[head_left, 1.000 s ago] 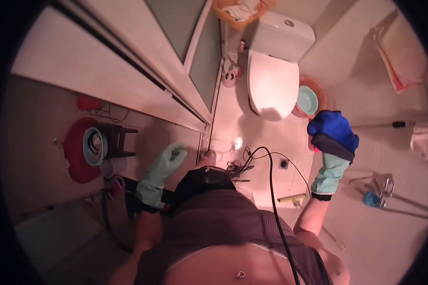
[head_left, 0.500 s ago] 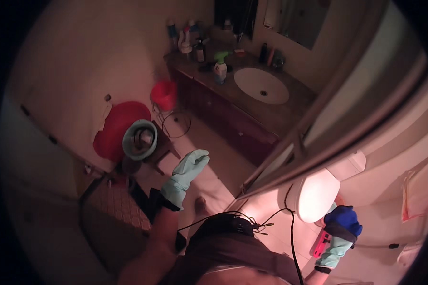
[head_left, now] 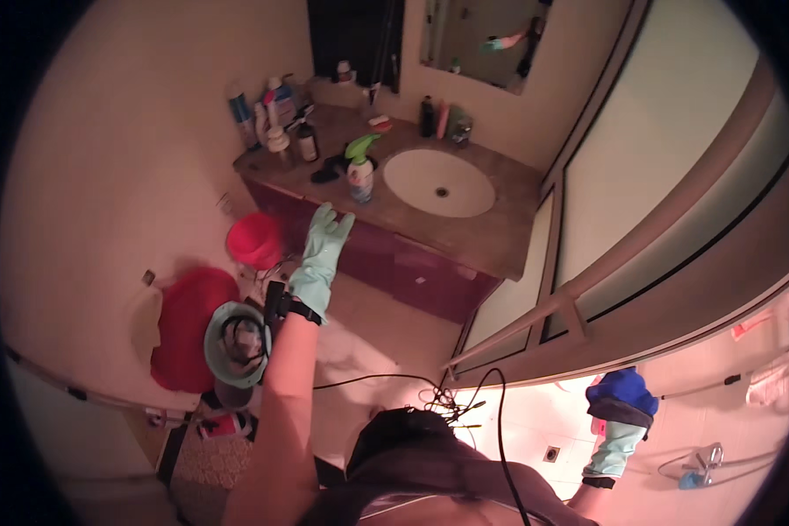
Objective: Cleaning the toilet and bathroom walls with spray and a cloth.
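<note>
My left hand [head_left: 323, 250], in a mint-green rubber glove, reaches forward with fingers apart and holds nothing. Its fingertips are near the counter's front edge, just short of a white spray bottle [head_left: 360, 181] with a green trigger head. Out to the right, my right hand [head_left: 616, 451] wears a matching glove. It grips a blue cloth [head_left: 624, 393] with a dark edge, which hides most of its fingers. A bit of something pink [head_left: 598, 427] shows beside that hand; I cannot tell whether it is held.
The counter [head_left: 280, 180] bears a white oval sink [head_left: 438, 182] and several bottles. At left stand a red bucket [head_left: 254, 241], a large red basin [head_left: 188, 333] and a pale green basin [head_left: 215, 355] with things in it. A sliding glass door [head_left: 657, 158] rises at right. Black cables [head_left: 451, 403] hang before me.
My left hand has moved forward, its fingers spreading, toward the spray bottle. The view has shifted, bringing the counter closer and the toilet out of sight. My right hand still holds the blue cloth.
</note>
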The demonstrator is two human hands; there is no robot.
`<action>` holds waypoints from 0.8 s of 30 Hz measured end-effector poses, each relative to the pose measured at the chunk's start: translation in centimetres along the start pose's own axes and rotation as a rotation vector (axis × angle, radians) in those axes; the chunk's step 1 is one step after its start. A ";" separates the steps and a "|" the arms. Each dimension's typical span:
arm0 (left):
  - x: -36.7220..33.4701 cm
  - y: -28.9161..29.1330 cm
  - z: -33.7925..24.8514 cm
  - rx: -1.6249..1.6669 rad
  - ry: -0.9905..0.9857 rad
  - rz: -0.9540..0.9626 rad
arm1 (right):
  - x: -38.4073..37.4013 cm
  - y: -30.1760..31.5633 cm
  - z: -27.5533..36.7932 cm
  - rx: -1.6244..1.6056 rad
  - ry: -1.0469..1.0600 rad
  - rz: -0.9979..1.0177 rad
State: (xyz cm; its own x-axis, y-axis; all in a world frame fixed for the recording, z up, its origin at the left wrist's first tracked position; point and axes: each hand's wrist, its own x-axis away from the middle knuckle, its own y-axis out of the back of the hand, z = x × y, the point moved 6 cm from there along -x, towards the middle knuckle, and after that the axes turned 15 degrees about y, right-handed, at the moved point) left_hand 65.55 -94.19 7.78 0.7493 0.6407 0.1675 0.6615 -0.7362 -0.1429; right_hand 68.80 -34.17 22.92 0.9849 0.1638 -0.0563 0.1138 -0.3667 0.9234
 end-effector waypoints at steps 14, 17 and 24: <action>-33.3 -16.9 0.3 -0.231 -0.183 0.371 | 0.2 2.2 -6.3 0.045 -0.421 0.020; -35.6 -19.1 2.1 -0.310 -0.105 0.384 | 3.6 3.2 -6.7 0.023 -0.560 0.126; -24.7 -23.6 -1.8 -0.468 -0.284 0.399 | 9.6 2.4 -10.7 0.076 -0.635 0.093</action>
State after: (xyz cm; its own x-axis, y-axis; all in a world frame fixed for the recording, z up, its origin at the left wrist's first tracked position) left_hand 31.33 -93.04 8.81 0.9549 0.2854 -0.0818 0.2965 -0.9040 0.3079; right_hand 77.10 -23.63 28.64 0.8738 -0.4374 -0.2126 0.0103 -0.4205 0.9072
